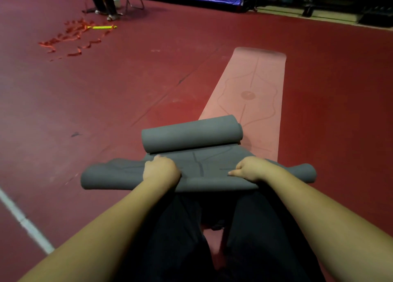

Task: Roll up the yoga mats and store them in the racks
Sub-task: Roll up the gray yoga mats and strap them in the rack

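Hands, left [161, 168] and right [251, 168], grip grey mat [197, 176] roll.

The person kneels on the red floor [148, 86] and holds a grey yoga mat [200, 162] with 2 hands. The left hand [160, 169] and the right hand [251, 168] both grip the near rolled edge, fingers curled. The far end of the grey mat is also rolled. Behind it, a pink yoga mat [251, 86] lies flat. Orange strips [72, 37] lie scattered far left, near a yellow bar [102, 27].
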Available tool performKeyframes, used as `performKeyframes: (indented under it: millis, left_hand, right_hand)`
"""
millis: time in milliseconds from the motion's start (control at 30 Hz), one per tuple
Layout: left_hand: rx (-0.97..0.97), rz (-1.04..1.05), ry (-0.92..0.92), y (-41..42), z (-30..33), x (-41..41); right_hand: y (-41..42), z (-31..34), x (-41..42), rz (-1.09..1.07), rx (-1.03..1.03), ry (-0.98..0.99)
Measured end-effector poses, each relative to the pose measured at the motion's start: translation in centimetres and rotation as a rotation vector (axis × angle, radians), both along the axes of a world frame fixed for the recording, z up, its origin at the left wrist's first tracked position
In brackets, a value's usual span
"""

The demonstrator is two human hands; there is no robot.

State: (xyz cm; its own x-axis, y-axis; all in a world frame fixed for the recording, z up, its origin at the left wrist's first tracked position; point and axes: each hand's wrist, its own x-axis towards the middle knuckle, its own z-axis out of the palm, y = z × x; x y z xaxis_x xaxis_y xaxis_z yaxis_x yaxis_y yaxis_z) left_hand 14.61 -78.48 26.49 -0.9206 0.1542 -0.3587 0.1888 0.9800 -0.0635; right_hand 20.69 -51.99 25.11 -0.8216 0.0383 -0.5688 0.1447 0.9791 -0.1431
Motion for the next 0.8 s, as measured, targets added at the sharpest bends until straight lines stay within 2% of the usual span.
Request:
performKeyframes:
  millis: [167, 333, 500, 633, 800]
  left_hand:
    - [0.077, -0.014, -0.069, -0.6, -0.8, -0.9]
    - [0.134, -0.067, 0.061, -0.6, -0.6, -1.1]
    - [0.128, -0.075, -0.042, -0.3, -1.0, -2.1]
    - [0.160, -0.075, -0.134, -0.6, -1.0, -3.4]
    - [0.212, -0.085, -0.140, -0.8, -0.8, -3.7]
  right_hand:
    - [0.1, -0.3, -0.3, 0.012, -0.008, 0.060]
    - [-0.5, 0.5, 0.9, 0.075, 0.143, 0.348]
    - [-0.6, 0.7, 3.6, 0.158, 0.222, 0.540]
    - [-0.5, 0.0, 6.3, 0.138, 0.214, 0.581]
    - [-2.3, -1.3, 5.6, 0.031, 0.235, 0.604]
